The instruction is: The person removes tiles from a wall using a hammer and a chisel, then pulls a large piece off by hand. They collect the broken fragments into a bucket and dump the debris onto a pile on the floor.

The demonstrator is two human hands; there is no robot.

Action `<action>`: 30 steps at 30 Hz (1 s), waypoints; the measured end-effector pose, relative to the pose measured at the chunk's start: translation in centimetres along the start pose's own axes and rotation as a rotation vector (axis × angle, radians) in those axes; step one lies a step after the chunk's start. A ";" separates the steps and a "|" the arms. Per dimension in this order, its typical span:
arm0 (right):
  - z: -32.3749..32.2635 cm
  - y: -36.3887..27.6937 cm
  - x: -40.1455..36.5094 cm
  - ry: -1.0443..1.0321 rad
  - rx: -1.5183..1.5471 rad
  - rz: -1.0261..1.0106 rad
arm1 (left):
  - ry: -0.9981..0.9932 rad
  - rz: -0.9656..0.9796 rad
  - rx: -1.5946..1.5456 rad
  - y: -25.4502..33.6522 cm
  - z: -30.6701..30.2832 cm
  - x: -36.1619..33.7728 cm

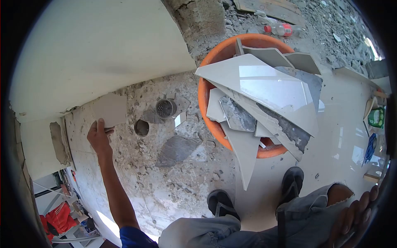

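My left hand point(99, 134) is closed on the near edge of a flat, pale piece of broken tile point(110, 109), beside the white wall panel. My right hand point(356, 217) shows in shadow at the lower right edge, near my knee, its fingers stretched out and nothing visible in them. To the right of the tile piece stands an orange tub point(203, 97), heaped with large jagged tile shards point(264, 78) that stick out over its rim. A grey shard point(178, 149) lies on the rough floor between my left hand and the tub.
A round hole point(141, 127) opens in the floor near a drain strainer point(166, 108). Rubble point(322, 25) and a plastic bottle point(285, 29) lie behind the tub. My sandalled feet point(223, 203) are in front of it. A red cloth point(60, 219) is at lower left.
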State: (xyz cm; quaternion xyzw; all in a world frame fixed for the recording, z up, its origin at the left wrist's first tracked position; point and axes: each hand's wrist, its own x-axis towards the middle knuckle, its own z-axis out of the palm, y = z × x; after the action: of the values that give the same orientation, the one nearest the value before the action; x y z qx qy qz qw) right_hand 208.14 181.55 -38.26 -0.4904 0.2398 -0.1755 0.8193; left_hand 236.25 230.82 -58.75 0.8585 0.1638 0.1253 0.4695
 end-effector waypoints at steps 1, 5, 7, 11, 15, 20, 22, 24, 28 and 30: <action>-0.3 -0.2 -0.2 -0.018 0.018 0.024 | -0.110 -0.005 -0.154 3.8 0.4 -2.5; -1.3 -1.1 -1.1 -0.065 0.005 0.040 | -0.622 -0.127 -0.484 14.7 5.6 -9.7; -1.7 -1.4 -1.5 -0.089 0.019 0.005 | -0.812 -0.089 -0.452 19.3 10.7 -12.1; -2.9 -1.8 -2.7 -0.113 0.104 0.041 | -1.094 0.037 -0.097 22.7 18.3 -12.4; -3.6 -2.4 -3.4 -0.079 0.064 0.006 | -0.780 0.531 0.316 24.2 15.6 -11.0; -3.2 -2.2 -3.4 -0.083 0.067 -0.042 | -0.621 0.180 0.424 9.1 7.3 -8.3; -2.9 -2.1 -3.2 -0.091 0.047 -0.045 | -0.746 0.189 0.589 -3.2 5.9 -10.0; -2.8 -2.1 -3.0 -0.118 0.020 -0.029 | -0.717 0.285 0.647 -9.4 5.5 -12.6; -2.3 -1.5 -2.9 -0.165 0.071 -0.017 | -0.536 0.310 0.767 -9.6 5.9 -16.7; -2.2 -1.5 -3.3 -0.142 0.043 -0.020 | -0.568 0.296 0.751 -9.8 6.1 -16.8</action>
State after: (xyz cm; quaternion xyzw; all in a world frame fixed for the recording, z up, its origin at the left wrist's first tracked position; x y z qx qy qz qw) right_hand 204.10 181.00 -37.09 -0.4863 0.1722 -0.1537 0.8427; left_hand 221.54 224.42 -71.27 0.9827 -0.0606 -0.1160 0.1307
